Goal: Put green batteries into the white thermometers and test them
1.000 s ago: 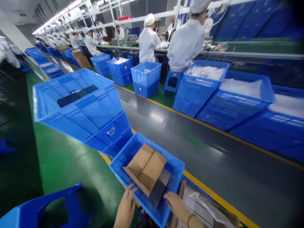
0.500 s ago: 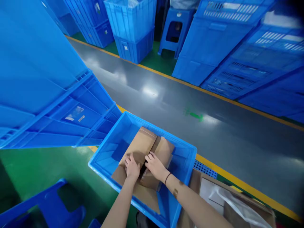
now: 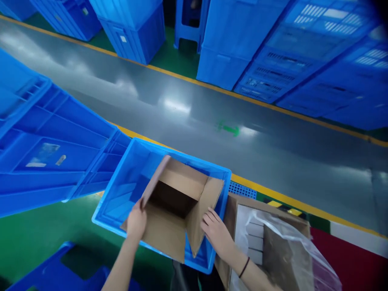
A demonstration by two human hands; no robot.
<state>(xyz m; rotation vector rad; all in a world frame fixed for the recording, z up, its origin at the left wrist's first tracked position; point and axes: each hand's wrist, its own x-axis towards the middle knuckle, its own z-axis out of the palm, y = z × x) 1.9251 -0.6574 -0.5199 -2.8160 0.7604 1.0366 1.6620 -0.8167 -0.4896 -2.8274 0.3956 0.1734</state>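
A brown cardboard box (image 3: 176, 234) sits inside a blue plastic crate (image 3: 112, 226), its top flaps spread and its dark inside showing. At the box's left flap, my left hand (image 3: 136, 222) is closed round the edge, the thumb side near the flap's lower corner. My right hand (image 3: 218, 233) has its fingers bent over the outer edge of the right flap, which stands tilted outward; its thumb is hidden behind the cardboard. The far flap and the near flap lie folded outward, untouched by either hand.
Stacked blue crates (image 3: 72, 149) rise close on the left. To the right stands an open carton (image 3: 269, 202) with white boxes and clear plastic film. A blue stool (image 3: 66, 266) is at lower left. Beyond the grey aisle (image 3: 188, 129) stand more crate stacks (image 3: 236, 40).
The box's top flaps were folded over with both hands on them; now they are spread apart and the inside shows. My hands have moved apart, left and right. The view has shifted too.
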